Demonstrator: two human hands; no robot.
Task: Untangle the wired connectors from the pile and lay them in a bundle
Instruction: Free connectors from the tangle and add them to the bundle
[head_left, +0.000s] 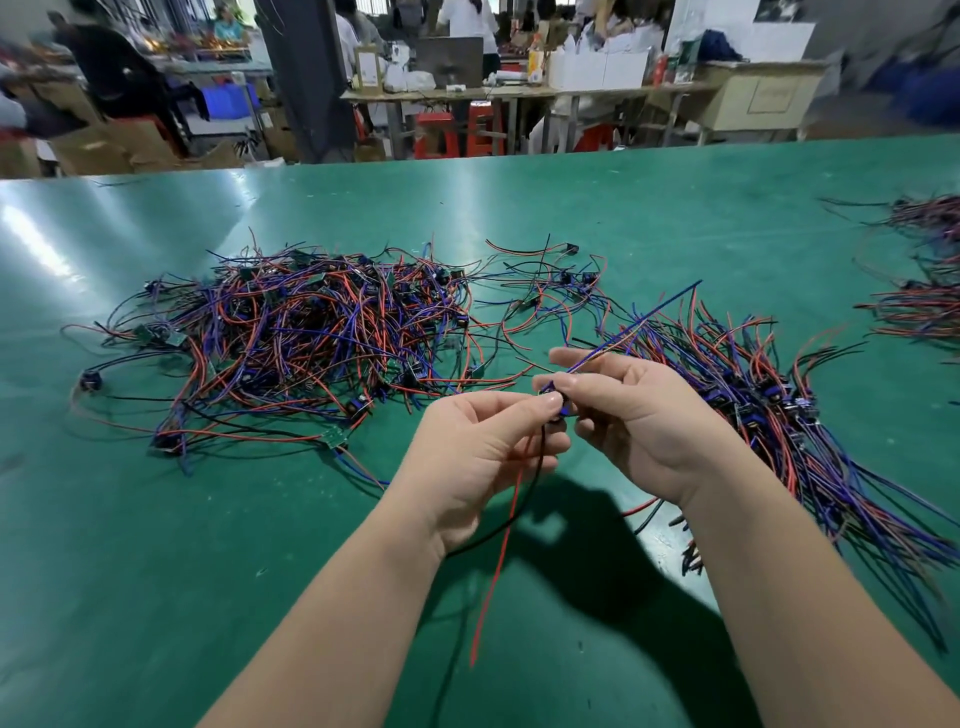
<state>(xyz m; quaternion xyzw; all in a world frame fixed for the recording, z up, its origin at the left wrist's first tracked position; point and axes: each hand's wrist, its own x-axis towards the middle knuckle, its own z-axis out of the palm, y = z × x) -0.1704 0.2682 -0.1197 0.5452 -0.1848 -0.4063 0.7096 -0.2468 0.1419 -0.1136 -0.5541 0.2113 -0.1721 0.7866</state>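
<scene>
Well, green table (156, 545), wires (291, 338), cluttered workshop (467, 88).

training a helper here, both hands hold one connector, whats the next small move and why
Probably carry the wired connector right and lay it on the bundle. Both the left hand and right hand pinch it, and its red wire hangs clear of the pile, so it looks untangled.

The tabletop (156, 519) is plain green. The pile (291, 338) is a tangle of red, blue-violet and black, dotted with small green boards (336, 436). The bundle (753, 395) carries the same three colours. The held connector (558, 408) is dark blue, its wires (500, 561) red, black and blue. The far stools (434, 135) are red.
</scene>
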